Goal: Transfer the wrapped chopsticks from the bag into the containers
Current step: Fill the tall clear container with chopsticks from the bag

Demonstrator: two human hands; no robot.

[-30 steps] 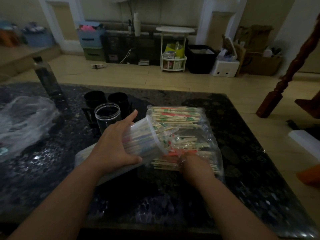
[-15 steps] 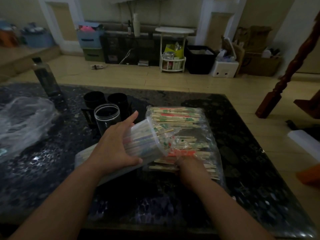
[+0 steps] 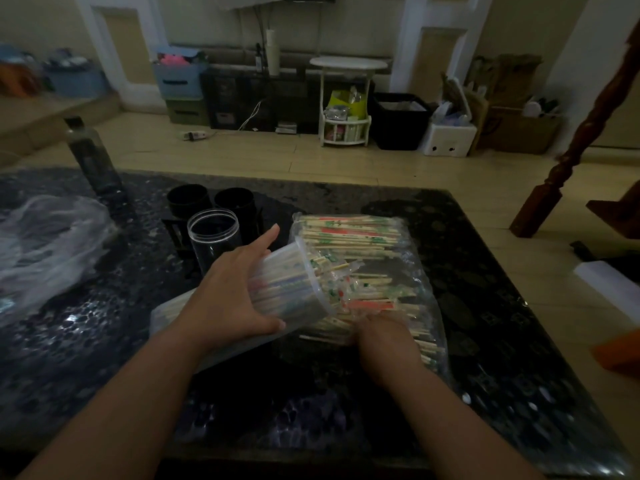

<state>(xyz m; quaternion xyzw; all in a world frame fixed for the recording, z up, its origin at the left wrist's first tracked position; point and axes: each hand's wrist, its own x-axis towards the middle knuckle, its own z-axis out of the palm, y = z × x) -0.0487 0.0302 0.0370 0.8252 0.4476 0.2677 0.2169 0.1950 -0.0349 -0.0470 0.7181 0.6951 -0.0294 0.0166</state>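
L hand (image 3: 235, 296) wraps thumb + fingers round a clear container (image 3: 304, 308), tilted on its side mid-table (image 3: 485, 323), mouth facing right, packed w/ wrapped chopsticks (image 3: 329, 266). More lie in the clear bag (image 3: 412, 261) just right of it. R hand (image 3: 384, 341) is at the bag's near end, fingers buried in the sticks; can't tell if pinching any. Empty clear jar (image 3: 213, 233) stands upright, far-left of the container
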